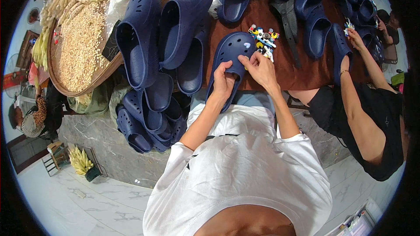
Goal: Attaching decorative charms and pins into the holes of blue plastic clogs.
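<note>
Navy foam clog (227,54) lies at the near edge of the brown-covered bench (302,76), its toe toward the far edge, with a pale heart charm (247,45) on top. The left hand (224,81) grips it beside the opening; the right hand (261,69) has bent fingers against its right side, though whether they pinch anything I cannot tell. Colourful charms (265,39) cluster just right of the toe.

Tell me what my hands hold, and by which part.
A navy clog: the left hand has its grip on the left side, near the foot opening. The right hand is at the right side; whether it pinches anything cannot be told.
</note>
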The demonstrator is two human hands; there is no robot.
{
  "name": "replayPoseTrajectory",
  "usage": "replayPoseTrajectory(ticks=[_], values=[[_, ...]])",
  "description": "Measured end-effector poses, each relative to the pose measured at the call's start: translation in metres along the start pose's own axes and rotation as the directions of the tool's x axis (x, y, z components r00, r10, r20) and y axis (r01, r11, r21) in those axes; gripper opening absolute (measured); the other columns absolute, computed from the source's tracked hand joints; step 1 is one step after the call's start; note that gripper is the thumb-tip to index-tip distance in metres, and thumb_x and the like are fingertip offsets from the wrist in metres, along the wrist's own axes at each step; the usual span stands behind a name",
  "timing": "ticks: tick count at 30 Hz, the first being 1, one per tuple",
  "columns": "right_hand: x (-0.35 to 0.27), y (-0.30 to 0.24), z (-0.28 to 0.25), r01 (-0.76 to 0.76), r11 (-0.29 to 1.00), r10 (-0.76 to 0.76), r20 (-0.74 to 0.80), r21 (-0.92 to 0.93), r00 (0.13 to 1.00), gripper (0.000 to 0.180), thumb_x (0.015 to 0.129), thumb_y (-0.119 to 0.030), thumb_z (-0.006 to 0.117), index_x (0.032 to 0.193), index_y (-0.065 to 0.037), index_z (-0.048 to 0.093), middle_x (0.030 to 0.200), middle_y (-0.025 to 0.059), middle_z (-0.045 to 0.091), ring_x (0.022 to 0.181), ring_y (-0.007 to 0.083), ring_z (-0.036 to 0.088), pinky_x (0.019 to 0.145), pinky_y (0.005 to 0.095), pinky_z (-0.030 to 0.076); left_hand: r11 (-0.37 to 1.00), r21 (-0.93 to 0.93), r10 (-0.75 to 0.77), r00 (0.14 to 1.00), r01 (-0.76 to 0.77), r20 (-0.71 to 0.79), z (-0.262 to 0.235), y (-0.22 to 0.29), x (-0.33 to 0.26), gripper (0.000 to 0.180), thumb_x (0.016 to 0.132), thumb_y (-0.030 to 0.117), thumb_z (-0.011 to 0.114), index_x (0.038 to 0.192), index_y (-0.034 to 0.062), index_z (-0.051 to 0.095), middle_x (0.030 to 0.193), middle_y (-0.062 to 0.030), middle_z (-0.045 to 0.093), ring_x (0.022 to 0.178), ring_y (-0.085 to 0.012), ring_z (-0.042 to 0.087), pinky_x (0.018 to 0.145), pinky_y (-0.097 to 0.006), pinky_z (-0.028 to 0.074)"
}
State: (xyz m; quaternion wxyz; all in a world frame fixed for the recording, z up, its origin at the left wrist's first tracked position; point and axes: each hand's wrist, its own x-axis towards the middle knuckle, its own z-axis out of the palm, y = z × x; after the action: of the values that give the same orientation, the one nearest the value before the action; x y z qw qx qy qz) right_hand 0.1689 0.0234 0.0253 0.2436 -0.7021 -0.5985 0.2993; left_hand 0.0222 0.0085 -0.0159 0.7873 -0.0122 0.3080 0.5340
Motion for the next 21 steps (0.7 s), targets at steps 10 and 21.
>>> replayPoseTrajectory(ticks=[10,21], values=[[-0.003,-0.002,0.003,0.073,0.991,-0.069,0.033,-0.116,0.997,0.045,0.095,-0.043,0.052,0.079,-0.001,0.056,0.071,0.0203,0.063,0.067,0.0395,0.063,0.061,0.0486,0.048,1.0,-0.005,-0.015,0.999,0.015,-0.031,-0.008,-0.004,0.004,0.036,0.08,0.012,0.059,0.114,0.0031,0.054,0.111,-0.0094,0.06,0.103,-0.023,0.057,0.094,-0.037,0.043],[-0.005,-0.002,0.007,0.259,0.914,-0.296,-0.076,-0.312,0.952,0.032,0.095,-0.024,0.049,0.08,0.003,0.057,0.072,0.0248,0.062,0.066,0.0434,0.063,0.06,0.0516,0.05,0.997,-0.074,0.008,0.997,-0.013,-0.075,-0.011,-0.013,0.007,0.036,0.079,0.01,0.059,0.114,0.0047,0.053,0.111,-0.01,0.06,0.103,-0.0236,0.057,0.095,-0.037,0.043]])
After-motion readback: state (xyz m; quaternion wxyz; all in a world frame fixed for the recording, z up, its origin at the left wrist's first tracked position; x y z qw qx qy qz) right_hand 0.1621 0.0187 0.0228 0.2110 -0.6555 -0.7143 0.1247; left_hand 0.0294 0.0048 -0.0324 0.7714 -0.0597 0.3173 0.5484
